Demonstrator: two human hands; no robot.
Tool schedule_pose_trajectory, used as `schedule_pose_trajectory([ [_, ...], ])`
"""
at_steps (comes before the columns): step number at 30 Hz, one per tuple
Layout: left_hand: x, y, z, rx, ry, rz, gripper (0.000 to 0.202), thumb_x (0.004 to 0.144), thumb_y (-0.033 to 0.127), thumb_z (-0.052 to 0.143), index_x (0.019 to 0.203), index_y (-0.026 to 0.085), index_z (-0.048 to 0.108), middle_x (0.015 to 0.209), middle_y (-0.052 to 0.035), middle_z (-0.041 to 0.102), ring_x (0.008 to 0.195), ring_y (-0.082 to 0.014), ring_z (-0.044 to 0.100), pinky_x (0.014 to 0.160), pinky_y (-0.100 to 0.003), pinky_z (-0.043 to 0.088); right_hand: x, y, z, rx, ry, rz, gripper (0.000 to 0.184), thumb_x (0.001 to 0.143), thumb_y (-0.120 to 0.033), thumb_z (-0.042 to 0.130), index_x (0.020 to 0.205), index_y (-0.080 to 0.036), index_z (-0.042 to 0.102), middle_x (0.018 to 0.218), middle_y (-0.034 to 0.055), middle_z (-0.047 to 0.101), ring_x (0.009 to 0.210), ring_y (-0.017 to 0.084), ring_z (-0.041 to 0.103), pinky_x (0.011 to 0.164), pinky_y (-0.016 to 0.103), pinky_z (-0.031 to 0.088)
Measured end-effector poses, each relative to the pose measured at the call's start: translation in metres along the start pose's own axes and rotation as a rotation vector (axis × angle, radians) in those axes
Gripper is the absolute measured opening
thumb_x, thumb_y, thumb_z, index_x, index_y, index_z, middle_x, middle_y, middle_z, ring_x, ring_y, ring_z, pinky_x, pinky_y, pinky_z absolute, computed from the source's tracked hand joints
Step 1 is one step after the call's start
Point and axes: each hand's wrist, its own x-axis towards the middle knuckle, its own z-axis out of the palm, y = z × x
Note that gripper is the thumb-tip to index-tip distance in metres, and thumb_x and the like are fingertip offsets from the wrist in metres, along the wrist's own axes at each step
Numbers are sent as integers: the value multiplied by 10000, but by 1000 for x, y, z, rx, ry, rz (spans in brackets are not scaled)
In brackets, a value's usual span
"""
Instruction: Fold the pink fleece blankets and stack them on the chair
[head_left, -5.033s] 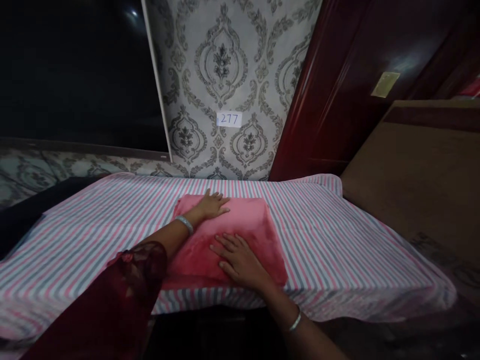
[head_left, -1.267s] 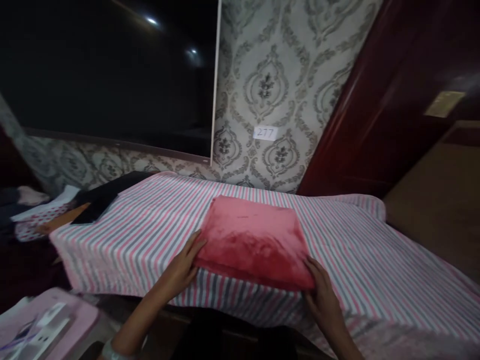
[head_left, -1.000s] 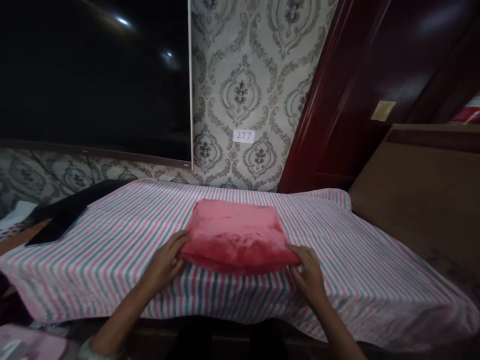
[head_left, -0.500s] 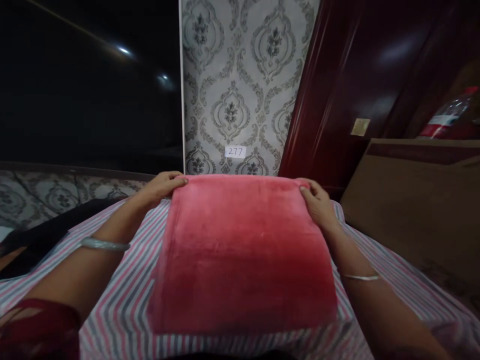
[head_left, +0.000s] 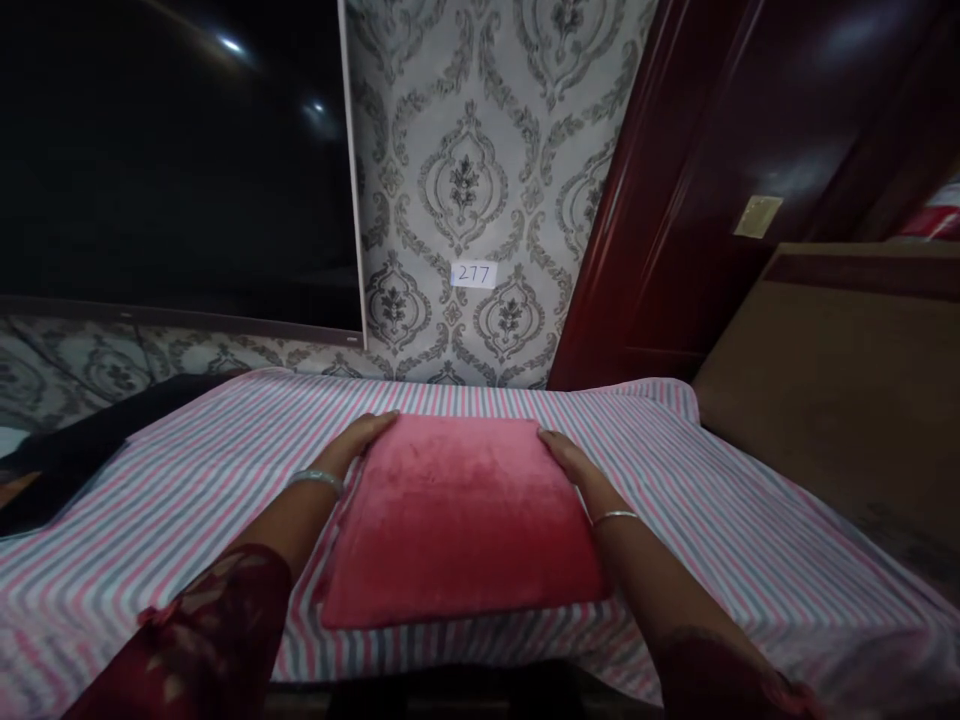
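Observation:
A folded pink-red plush cloth (head_left: 465, 520) lies on the striped tablecloth, its near edge close to the front edge of the table. My left hand (head_left: 367, 432) is closed at its far left corner, with the thumb side showing along the edge. At the far right corner, my right hand (head_left: 564, 453) holds the opposite side in the same way. Most fingers of both hands are hidden behind or under the cloth. Each wrist wears a bangle.
A pink, grey and white striped tablecloth (head_left: 720, 530) covers the table. Behind it are a patterned wall with a paper label (head_left: 474, 274) and a large dark screen (head_left: 180, 180). To the right stands a brown cardboard box (head_left: 840, 390), beside a dark red door frame (head_left: 622, 250).
The folded cloth has come down and away from me onto the tablecloth, with both hands moving along at its far corners. The view has shifted, showing more tabletop.

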Motion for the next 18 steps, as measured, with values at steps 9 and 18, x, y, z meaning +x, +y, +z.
schedule_pose_trajectory([
  [9,6,-6,12,-12,184,165,417,755,453,691,1031,141,668,1080,-166,736,1001,-298,709,808,-365,574,-6,-11,6,13,120,26,620,893,-384,566,1422,-64,521,1406,220,577,1263,291,581,1040,376,445],
  [18,33,51,-15,358,251,300,475,828,413,618,1203,122,653,1181,-180,709,1135,-349,653,911,-405,536,11,-43,-16,3,224,-51,566,925,-388,530,1415,-104,526,1114,159,724,959,247,702,861,386,540],
])
